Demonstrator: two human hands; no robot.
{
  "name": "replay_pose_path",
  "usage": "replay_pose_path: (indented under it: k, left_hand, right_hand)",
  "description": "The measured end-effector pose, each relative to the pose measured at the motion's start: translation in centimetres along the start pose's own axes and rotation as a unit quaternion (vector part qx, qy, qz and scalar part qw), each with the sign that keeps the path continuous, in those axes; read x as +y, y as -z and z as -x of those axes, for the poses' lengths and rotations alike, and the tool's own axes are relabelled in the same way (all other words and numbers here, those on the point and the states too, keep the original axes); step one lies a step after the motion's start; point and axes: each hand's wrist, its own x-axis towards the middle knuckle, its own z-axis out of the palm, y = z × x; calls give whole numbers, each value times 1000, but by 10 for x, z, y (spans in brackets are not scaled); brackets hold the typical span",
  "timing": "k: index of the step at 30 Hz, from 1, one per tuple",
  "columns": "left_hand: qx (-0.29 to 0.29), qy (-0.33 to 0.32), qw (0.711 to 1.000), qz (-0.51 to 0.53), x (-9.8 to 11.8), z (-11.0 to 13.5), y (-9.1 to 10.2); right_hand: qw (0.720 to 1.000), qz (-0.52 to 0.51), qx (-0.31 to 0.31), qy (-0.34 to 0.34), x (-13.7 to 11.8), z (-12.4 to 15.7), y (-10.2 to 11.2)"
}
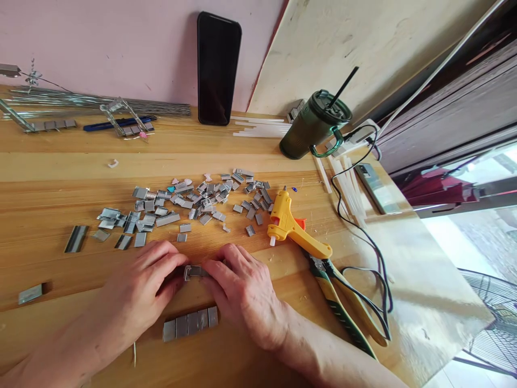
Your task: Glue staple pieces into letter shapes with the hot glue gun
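Two bare hands are working close together over the wooden table (258, 161), with one small metal piece (194, 271) sitting between their fingertips near the front edge. Right hand (242, 285) is pinching the piece's right end, fingers curling over it and hiding part of it. Left hand (155, 275) is curling in from the other side, index fingertip meeting the left end; can't tell whether it's actually pinching, thumb contact is in shadow. Just below, a row of metal segments (190, 323) is lying side by side, slightly slanted. Beyond the hands, a loose pile of metal pieces (208, 199) is spreading across the middle, bits overlapping. One wider metal channel (76, 238) is lying apart on the left, a flat metal plate (30, 293) nearer the left edge. Yellow glue gun (301, 229) is resting right of the pile, its handle lying over the head end of the pliers (343, 307). Black cord (375, 242) is looping past both. At the back, a black phone (218, 69) is leaning upright on the wall, a dark green cup (315, 126) with a straw is standing to its right, and white sticks (262, 127) are lying between them.
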Motion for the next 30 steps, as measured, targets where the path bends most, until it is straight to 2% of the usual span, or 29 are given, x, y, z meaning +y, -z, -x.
replay_pose_path:
  k: [5, 11, 15, 18, 21, 23, 25, 30]
  left_hand:
    - [13, -4, 1000, 13, 1, -2, 1]
    - [-3, 18, 999, 27, -3, 1, -1]
    - [-9, 64, 994, 90, -1, -1, 6]
    - [11, 114, 982, 152, 5, -3, 12]
    - [17, 173, 967, 184, 11, -2, 17]
    - [11, 185, 963, 195, 12, -2, 21]
    - [13, 176, 967, 182, 10, -4, 26]
    - [38, 162, 985, 49, 3, -11, 46]
  right_hand:
    - [1000, 6, -7, 3, 0, 1, -1]
    - [1000, 3, -12, -3, 0, 0, 0]
    - [999, -34, 12, -6, 0, 1, 1]
    - [996, -83, 20, -15, 1, 1, 1]
    - [993, -111, 33, -12, 2, 2, 1]
    - [993, -113, 42, -8, 3, 3, 2]
    - [993, -108, 47, -5, 3, 3, 3]
    - [995, -86, 54, 3, 4, 3, 7]
